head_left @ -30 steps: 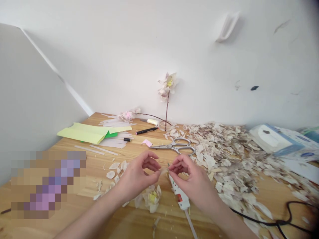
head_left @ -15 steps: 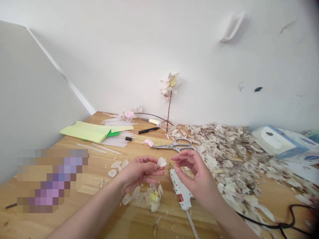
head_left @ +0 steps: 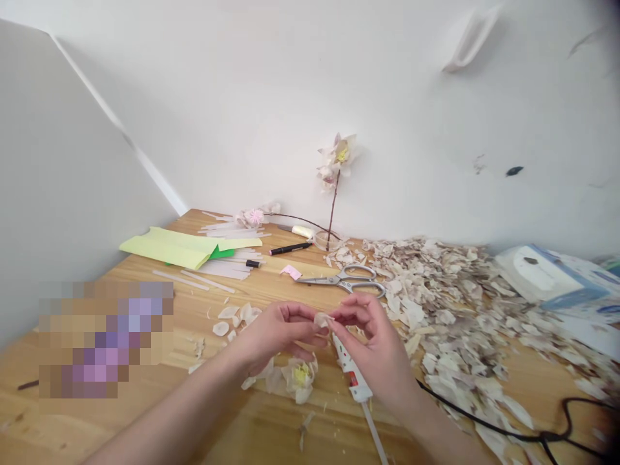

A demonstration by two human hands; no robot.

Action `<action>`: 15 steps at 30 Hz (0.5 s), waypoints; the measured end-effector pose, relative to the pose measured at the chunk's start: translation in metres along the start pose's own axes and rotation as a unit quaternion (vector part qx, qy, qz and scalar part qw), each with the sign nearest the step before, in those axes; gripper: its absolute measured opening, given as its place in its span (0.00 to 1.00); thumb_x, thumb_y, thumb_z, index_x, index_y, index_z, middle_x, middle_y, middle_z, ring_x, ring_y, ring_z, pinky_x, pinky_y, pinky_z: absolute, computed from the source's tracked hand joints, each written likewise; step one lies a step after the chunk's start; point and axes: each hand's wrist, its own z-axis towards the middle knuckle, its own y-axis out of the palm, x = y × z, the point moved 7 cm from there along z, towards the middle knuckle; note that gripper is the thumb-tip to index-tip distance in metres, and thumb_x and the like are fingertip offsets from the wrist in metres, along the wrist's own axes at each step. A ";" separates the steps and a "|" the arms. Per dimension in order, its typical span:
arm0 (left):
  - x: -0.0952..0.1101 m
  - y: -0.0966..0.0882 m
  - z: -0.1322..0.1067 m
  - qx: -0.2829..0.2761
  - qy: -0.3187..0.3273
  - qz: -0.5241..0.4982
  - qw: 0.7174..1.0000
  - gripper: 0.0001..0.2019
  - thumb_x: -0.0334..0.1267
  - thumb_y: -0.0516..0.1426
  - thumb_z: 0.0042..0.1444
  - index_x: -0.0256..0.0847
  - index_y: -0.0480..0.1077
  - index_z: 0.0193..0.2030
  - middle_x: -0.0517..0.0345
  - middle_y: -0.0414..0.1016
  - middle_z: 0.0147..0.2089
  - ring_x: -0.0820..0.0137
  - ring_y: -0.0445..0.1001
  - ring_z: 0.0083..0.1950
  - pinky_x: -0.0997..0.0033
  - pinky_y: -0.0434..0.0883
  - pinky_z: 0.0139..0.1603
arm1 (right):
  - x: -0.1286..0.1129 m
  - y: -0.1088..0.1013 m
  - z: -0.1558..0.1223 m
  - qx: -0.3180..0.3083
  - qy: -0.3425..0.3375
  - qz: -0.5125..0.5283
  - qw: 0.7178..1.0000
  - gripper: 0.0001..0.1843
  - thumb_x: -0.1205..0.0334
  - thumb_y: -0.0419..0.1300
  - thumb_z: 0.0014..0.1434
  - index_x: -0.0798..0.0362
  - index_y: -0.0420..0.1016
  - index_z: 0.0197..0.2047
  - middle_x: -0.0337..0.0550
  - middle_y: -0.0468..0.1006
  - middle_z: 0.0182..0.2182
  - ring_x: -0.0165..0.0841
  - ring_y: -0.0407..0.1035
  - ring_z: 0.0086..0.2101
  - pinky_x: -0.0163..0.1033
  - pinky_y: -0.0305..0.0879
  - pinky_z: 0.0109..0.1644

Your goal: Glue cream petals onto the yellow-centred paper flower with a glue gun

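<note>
Between my fingertips is a small pale dried petal (head_left: 321,320). My left hand (head_left: 289,328) pinches it from the left, and the fingers of my right hand (head_left: 364,329) close on its right edge. Under my right hand lies a white glue gun (head_left: 357,382), its tip hidden by the fingers and a glue stick (head_left: 374,431) sticking out of its back. A flower with a yellow centre (head_left: 301,377) rests on the table just below my left hand. Several loose petals (head_left: 241,315) lie to the left of that hand.
Scissors (head_left: 345,280), a black pen (head_left: 290,248) and a pink scrap (head_left: 291,272) lie beyond my hands. Dried petals (head_left: 436,278) pile up at right beside a tissue box (head_left: 557,278) and black cable (head_left: 484,421). Yellow paper (head_left: 169,247) lies left; a stemmed flower (head_left: 341,152) stands behind.
My right hand has come in to the left and its fingers now meet the petal in my left hand. The view has shifted slightly.
</note>
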 end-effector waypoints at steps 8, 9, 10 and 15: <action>0.021 -0.009 -0.007 0.048 0.109 0.222 0.968 0.10 0.34 0.60 0.44 0.38 0.72 0.36 0.57 0.75 0.30 0.70 0.72 0.32 0.72 0.68 0.33 | -0.006 0.012 -0.002 -0.092 0.011 -0.041 0.995 0.09 0.66 0.56 0.54 0.47 0.60 0.39 0.39 0.77 0.33 0.36 0.73 0.34 0.44 0.69 0.39; 0.022 -0.011 -0.007 0.048 0.110 0.236 0.964 0.09 0.34 0.60 0.44 0.38 0.72 0.35 0.57 0.75 0.29 0.70 0.72 0.32 0.72 0.68 0.32 | -0.006 0.011 -0.002 -0.101 0.013 -0.041 0.994 0.10 0.65 0.56 0.54 0.47 0.59 0.40 0.40 0.77 0.34 0.36 0.72 0.35 0.44 0.68 0.41; 0.023 -0.013 -0.006 0.054 0.109 0.242 0.963 0.09 0.34 0.60 0.44 0.38 0.72 0.35 0.57 0.74 0.29 0.71 0.72 0.31 0.72 0.68 0.32 | -0.007 0.009 -0.001 -0.104 0.015 -0.042 0.994 0.12 0.65 0.56 0.54 0.46 0.58 0.41 0.40 0.77 0.36 0.36 0.72 0.36 0.44 0.67 0.42; 0.032 -0.031 -0.007 0.102 0.102 0.141 0.979 0.11 0.38 0.61 0.45 0.38 0.71 0.36 0.60 0.71 0.30 0.73 0.70 0.30 0.72 0.70 0.30 | 0.004 0.002 -0.003 -0.143 0.030 -0.147 0.978 0.23 0.69 0.58 0.47 0.46 0.58 0.46 0.41 0.75 0.39 0.38 0.69 0.38 0.46 0.64 0.44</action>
